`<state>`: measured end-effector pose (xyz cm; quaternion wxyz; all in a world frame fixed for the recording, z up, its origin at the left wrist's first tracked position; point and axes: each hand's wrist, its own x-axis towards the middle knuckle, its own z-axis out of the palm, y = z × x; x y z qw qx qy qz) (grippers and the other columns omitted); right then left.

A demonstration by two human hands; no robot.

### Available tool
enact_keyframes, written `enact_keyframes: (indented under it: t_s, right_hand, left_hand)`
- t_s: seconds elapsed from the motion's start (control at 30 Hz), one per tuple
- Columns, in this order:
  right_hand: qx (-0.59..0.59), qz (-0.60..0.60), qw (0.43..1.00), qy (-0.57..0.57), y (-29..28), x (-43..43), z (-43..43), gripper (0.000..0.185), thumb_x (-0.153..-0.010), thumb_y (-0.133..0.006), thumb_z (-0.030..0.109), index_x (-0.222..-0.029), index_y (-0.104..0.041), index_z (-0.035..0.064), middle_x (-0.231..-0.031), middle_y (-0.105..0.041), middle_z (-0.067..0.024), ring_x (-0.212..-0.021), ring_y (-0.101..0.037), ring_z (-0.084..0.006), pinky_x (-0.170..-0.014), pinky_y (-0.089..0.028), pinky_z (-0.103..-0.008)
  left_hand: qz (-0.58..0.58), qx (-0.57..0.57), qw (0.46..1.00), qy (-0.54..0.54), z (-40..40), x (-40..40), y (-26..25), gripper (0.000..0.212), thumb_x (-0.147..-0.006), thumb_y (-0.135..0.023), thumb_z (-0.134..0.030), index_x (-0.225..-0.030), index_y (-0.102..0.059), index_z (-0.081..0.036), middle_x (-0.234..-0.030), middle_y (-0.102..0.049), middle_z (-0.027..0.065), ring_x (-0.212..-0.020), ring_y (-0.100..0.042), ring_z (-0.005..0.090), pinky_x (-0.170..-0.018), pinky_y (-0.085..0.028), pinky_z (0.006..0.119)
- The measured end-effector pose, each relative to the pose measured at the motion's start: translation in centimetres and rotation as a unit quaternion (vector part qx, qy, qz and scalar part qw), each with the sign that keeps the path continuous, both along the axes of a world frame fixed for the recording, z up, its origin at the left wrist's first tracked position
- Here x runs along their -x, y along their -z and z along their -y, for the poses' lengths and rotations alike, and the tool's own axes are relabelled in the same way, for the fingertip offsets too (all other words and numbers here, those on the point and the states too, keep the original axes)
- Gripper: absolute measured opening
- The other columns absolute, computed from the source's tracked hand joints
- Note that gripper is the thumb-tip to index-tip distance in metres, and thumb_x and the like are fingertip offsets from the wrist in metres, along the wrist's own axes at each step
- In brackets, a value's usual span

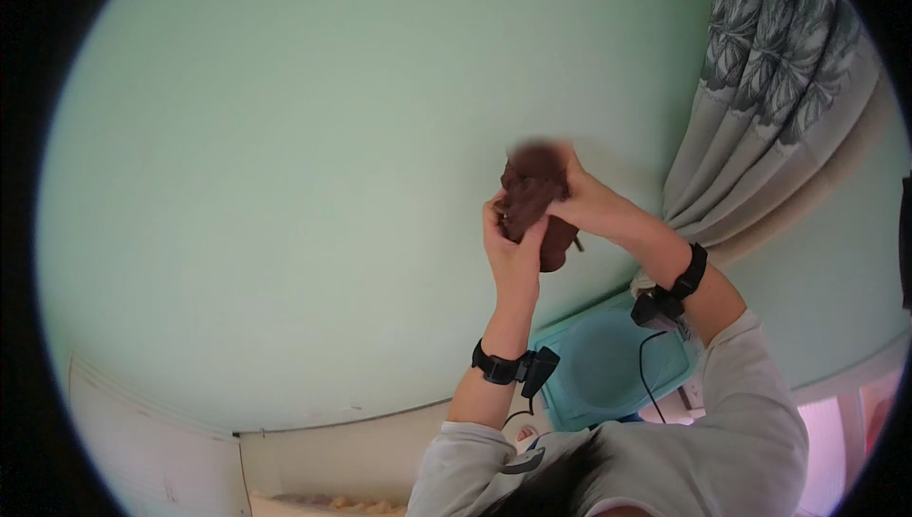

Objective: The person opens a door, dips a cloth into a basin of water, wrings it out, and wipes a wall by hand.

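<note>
Both hands are raised in front of a pale green wall and hold a bunched dark brown cloth item [529,200]. My left hand [514,239] grips its lower left side, with the thumb across the front. Up at the right side, my right hand [581,193] is closed on the same item, its fingers partly hidden behind the fabric. A part of the brown item hangs below the hands, and a thin dark strip sticks out at its lower right. The top of the item is blurred. Each forearm wears a black strap with a small black device.
A grey patterned curtain [741,103] hangs gathered at the right. Below the forearms lies a turquoise plastic lid or tub [570,403] with a round basin shape, and black cables pass over it. A pale panel or furniture edge [320,453] runs along the bottom left.
</note>
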<state>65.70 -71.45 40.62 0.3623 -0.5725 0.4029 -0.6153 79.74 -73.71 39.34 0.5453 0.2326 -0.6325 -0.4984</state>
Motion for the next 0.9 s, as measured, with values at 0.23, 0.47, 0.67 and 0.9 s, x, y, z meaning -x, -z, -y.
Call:
enact_keyframes:
  t_s: [0.23,0.47,0.67,0.9]
  right_hand:
    - [0.132,-0.103,0.969,0.180,-2.0,-12.2,-2.9,0.086,-0.084,-0.068,0.020,-0.148,-0.013,0.0108,-0.152,-0.018,-0.0153,-0.138,-0.027,-0.0303,-0.104,-0.036,-0.0474]
    - [0.150,0.052,0.982,0.098,-3.2,-18.9,-0.2,0.078,-0.083,-0.073,0.021,-0.143,-0.026,0.0106,-0.135,-0.041,-0.0094,-0.125,-0.043,-0.0212,-0.102,-0.039,-0.0360]
    - [0.158,0.143,0.967,0.142,-4.2,-21.2,0.0,0.073,-0.080,-0.078,0.019,-0.136,-0.034,0.0072,-0.119,-0.053,-0.0055,-0.111,-0.052,-0.0161,-0.095,-0.045,-0.0334]
    - [0.136,0.215,0.953,0.162,-6.9,-19.1,-0.8,0.043,-0.080,-0.074,0.014,-0.116,-0.055,0.0033,-0.103,-0.061,-0.0049,-0.095,-0.060,-0.0138,-0.083,-0.051,-0.0311]
  left_hand:
    - [-0.155,-0.003,0.987,-0.052,2.2,-9.0,-2.3,0.030,-0.083,-0.054,0.002,-0.111,-0.044,-0.002,-0.118,-0.052,0.0135,-0.111,-0.053,0.0214,-0.092,-0.047,0.033]
    - [-0.018,0.300,0.954,-0.007,3.4,-13.4,-3.6,0.045,-0.076,-0.069,-0.001,-0.113,-0.044,-0.005,-0.136,-0.037,0.0144,-0.123,-0.044,0.0306,-0.097,-0.045,0.039]
    - [-0.037,0.338,0.933,0.122,3.9,-15.4,-5.3,0.067,-0.074,-0.065,0.002,-0.135,-0.036,-0.004,-0.142,-0.033,0.0140,-0.125,-0.041,0.0311,-0.101,-0.040,0.040]
    - [-0.031,0.357,0.909,0.214,4.2,-15.6,-6.6,0.079,-0.079,-0.066,-0.010,-0.145,-0.024,-0.002,-0.149,-0.028,0.0157,-0.132,-0.034,0.0303,-0.106,-0.033,0.041]
